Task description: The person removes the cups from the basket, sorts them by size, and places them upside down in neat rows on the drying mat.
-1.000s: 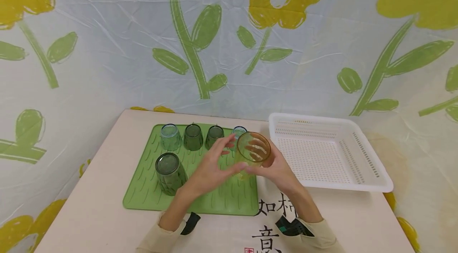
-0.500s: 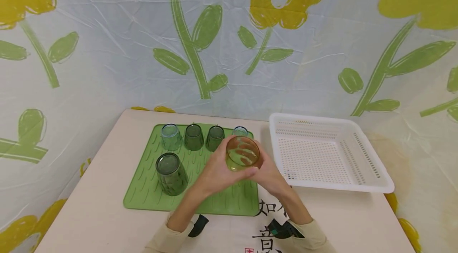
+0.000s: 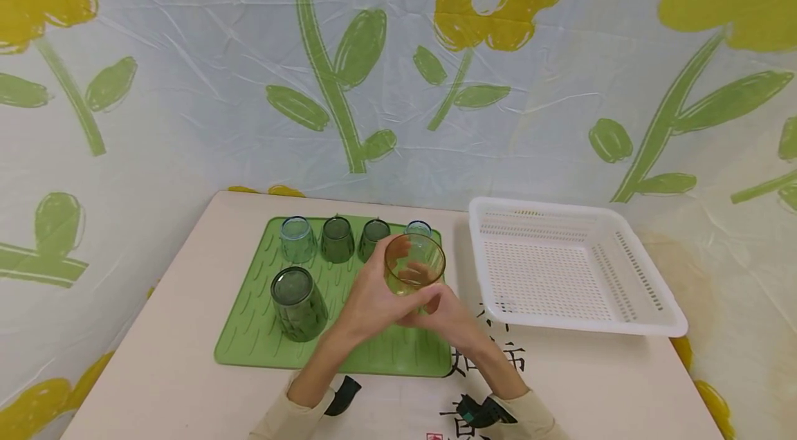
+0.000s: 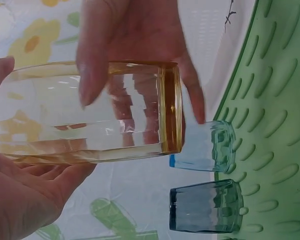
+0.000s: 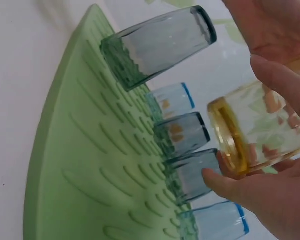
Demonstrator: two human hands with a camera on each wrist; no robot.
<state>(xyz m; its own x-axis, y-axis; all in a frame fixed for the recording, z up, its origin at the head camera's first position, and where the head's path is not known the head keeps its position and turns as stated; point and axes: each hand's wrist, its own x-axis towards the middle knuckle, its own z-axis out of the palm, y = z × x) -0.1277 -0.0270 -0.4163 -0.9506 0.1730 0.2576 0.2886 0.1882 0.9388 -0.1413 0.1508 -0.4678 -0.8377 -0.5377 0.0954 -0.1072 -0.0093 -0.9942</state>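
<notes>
An amber-tinted drinking glass (image 3: 416, 261) is in both hands over the right half of the green ridged mat (image 3: 249, 322). Its mouth points up and its thick base (image 4: 171, 107) faces the mat. My left hand (image 3: 372, 291) grips the glass near the mouth, thumb on one side and fingers round the other. Lower down, my right hand (image 3: 443, 321) grips it near the base, its fingers and thumb (image 5: 277, 77) curled about the wall. Behind the hands, a small blue glass (image 3: 418, 227) on the mat is partly hidden.
At the mat's back edge stand a light blue glass (image 3: 297, 239) and two dark grey-green glasses (image 3: 337, 239). A taller dark green glass (image 3: 299, 305) is at the mat's left. Right of the mat sits a white perforated basket (image 3: 486, 267). A flowered cloth hangs behind the table.
The amber glass has moved left over the mat. My left hand, earlier loose beside it, has closed round it near the mouth, and my right hand has slid down toward its base.
</notes>
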